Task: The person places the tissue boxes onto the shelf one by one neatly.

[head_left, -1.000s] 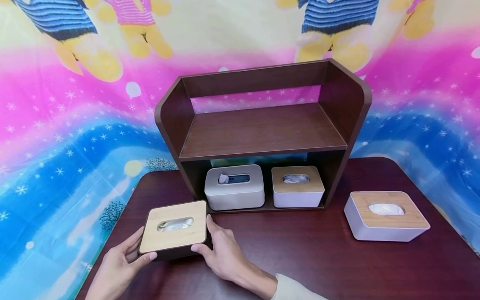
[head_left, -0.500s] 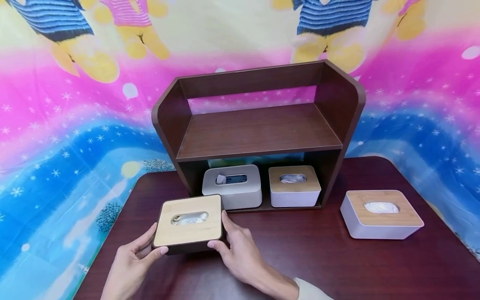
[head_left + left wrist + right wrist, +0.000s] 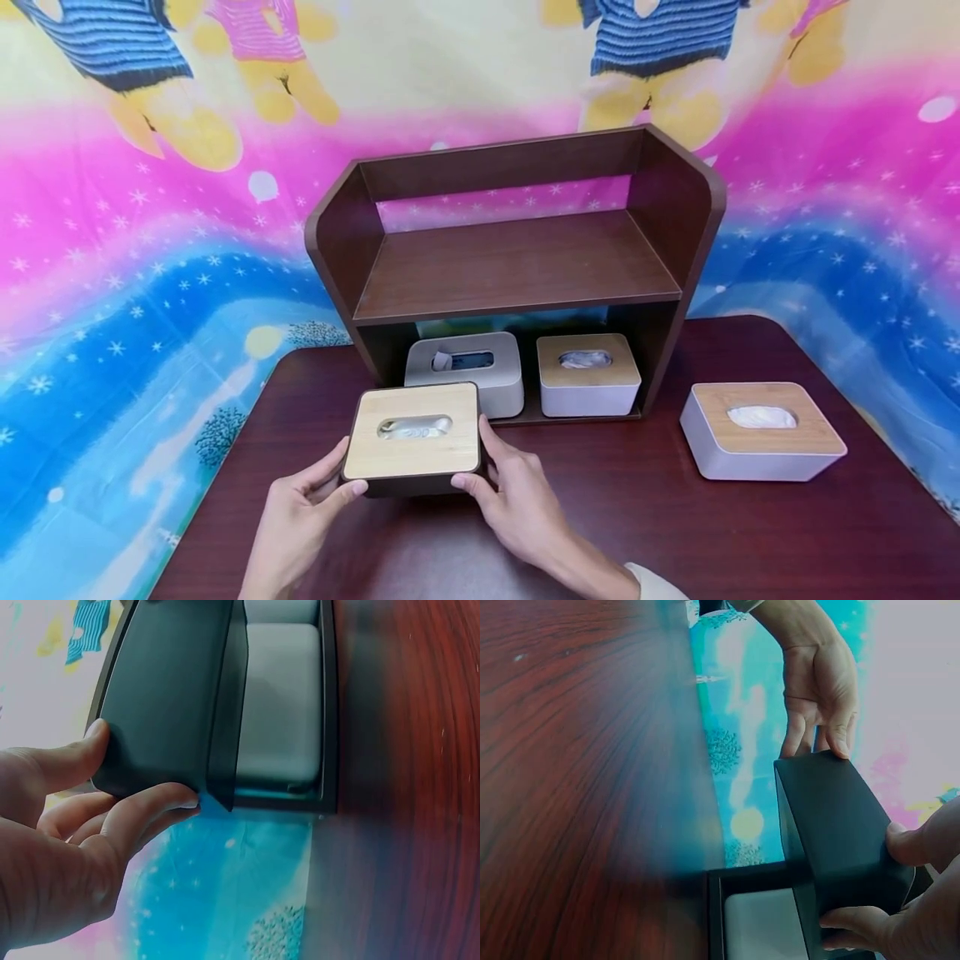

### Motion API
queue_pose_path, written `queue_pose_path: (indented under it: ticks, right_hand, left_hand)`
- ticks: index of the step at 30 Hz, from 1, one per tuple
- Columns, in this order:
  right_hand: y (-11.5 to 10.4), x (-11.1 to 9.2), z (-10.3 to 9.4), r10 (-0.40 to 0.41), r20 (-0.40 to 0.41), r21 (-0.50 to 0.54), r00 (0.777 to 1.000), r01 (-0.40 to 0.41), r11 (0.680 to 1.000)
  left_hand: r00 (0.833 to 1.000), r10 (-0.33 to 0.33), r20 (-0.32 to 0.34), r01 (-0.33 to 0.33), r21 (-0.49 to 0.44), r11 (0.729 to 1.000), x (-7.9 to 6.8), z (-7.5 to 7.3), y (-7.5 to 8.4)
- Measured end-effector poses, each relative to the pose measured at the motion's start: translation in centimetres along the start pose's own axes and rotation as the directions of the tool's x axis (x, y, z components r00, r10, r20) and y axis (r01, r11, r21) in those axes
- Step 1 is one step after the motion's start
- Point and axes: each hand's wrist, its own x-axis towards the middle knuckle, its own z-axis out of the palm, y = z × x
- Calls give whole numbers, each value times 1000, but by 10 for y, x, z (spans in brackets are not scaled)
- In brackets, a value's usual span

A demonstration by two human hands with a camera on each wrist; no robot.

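Observation:
A tissue box point(image 3: 412, 460) with a pale wooden lid and dark sides is held up off the table, in front of the shelf's lower left part. My left hand point(image 3: 300, 510) grips its left end, thumb at the near corner. At the opposite end, my right hand point(image 3: 525, 504) holds it with thumb in front and fingers along the side. In the left wrist view the dark box point(image 3: 161, 697) sits between the left thumb and fingers point(image 3: 150, 806). Partly hidden behind it is a grey tissue box point(image 3: 495, 379) on the lower shelf.
A dark brown two-level shelf point(image 3: 517, 258) stands on the reddish-brown table point(image 3: 600, 483). Beside the grey box in its lower level is a white tissue box with a wooden top point(image 3: 588, 392). Another white, wood-topped tissue box point(image 3: 765, 425) rests on the table at right.
Both hands have carried the dark-sided tissue box to the right, from left of the shelf to in front of the grey box. The box has turned more square to the shelf.

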Motion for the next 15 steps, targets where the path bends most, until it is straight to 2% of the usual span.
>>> queue_pose_path:
  ticks: [9,15]
  right_hand:
    - [3,-3,-22,67,-22,18,997,-67,998]
    - [3,-4,-36,48,-53,-5,997,-48,999]
  left_hand:
    - [999,-17,44,19,-51,999,7,20,10]
    - [998,-31,59,35,-55,998,11,28,21]
